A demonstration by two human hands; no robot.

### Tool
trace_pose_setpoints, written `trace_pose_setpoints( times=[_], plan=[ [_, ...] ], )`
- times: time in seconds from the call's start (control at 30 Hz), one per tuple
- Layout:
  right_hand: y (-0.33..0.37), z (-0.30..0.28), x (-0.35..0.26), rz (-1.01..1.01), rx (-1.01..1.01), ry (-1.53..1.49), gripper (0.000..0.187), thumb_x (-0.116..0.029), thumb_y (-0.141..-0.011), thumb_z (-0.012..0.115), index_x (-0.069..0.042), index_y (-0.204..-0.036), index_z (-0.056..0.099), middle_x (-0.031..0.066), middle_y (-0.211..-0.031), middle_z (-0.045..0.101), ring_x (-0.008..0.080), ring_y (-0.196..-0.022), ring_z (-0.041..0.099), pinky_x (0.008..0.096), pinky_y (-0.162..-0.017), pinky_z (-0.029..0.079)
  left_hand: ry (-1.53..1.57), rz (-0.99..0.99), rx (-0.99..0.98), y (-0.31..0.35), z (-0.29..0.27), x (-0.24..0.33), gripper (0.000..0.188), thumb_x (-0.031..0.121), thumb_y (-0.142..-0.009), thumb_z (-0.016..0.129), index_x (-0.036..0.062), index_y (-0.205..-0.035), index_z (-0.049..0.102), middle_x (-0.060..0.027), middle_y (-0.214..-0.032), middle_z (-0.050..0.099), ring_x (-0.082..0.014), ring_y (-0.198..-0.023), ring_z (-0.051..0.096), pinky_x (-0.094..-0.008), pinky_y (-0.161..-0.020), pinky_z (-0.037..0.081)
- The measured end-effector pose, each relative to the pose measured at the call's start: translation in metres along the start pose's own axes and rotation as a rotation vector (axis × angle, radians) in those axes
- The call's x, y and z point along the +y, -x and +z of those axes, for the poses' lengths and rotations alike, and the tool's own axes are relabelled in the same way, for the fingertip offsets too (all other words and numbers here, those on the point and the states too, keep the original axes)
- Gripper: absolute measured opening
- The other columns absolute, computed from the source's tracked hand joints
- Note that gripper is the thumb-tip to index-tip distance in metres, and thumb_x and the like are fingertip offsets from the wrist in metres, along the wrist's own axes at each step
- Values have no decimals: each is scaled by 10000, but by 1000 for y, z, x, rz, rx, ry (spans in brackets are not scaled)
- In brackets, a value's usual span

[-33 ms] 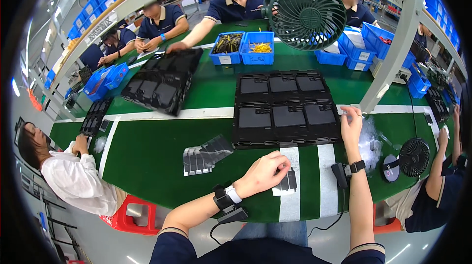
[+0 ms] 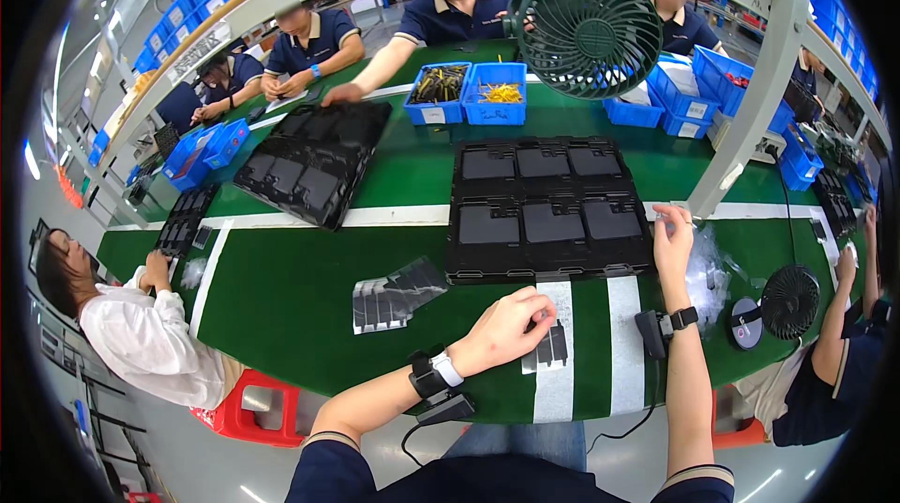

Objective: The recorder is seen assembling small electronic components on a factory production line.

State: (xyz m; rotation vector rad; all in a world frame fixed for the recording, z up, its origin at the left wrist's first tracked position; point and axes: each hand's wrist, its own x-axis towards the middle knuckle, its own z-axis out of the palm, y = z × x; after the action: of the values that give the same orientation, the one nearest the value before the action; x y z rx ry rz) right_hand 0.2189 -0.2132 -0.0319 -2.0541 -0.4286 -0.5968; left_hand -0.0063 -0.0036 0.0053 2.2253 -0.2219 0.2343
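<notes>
**Two Hands at the Near Edge of a Tray**

A green table (image 2: 300,315) carries a black tray (image 2: 506,269) of six dark panels, taken here as the clock's centre. Toward 9 o'clock, a co-worker's hand (image 2: 343,93) touches a second black tray (image 2: 352,182). A green fan (image 2: 598,34) hangs toward 12. Clear film sheets (image 2: 382,306) lie at 8; crumpled clear plastic (image 2: 705,269) sits at 4. The worker's left hand (image 2: 502,325), near 7, has curled fingers with the thumb close; whether it pinches anything cannot be told. The right hand (image 2: 672,239), near 4, bends its fingers just beside the tray; its grip cannot be told. Smallest, a dark piece (image 2: 551,348) rests at 6 on a pale stripe (image 2: 553,400), just beside the left hand.
</notes>
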Motion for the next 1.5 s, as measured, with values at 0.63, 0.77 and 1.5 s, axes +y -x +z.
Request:
trace_pose_setpoints(
  times=[0.63,0.77,1.5],
  plan=[
    [-6,1,24,197,109,-371,112,-28,-844,541,7,-866,646,45,-842,619,117,-747,553,246,-696,429,-1030,-686,822,134,-217,-143,428,348,-761,674,-58,-883,622,-204,-868,633,-395,-720,622,-441,-679,514],
    [-5,2,22,197,104,-381,109,-27,-844,544,5,-865,646,35,-830,612,108,-739,550,237,-682,424,-714,-1089,621,136,-228,-154,451,385,-736,672,-55,-824,637,-254,-862,643,-384,-833,639,-423,-742,518],
    [-1,4,11,221,87,-355,114,-13,-821,534,-15,-855,644,40,-782,606,98,-660,532,241,-628,428,858,-140,1079,109,-249,-155,161,120,-869,584,81,-1016,534,-26,-1047,589,-148,-964,571,-329,-846,470]
  ],
)
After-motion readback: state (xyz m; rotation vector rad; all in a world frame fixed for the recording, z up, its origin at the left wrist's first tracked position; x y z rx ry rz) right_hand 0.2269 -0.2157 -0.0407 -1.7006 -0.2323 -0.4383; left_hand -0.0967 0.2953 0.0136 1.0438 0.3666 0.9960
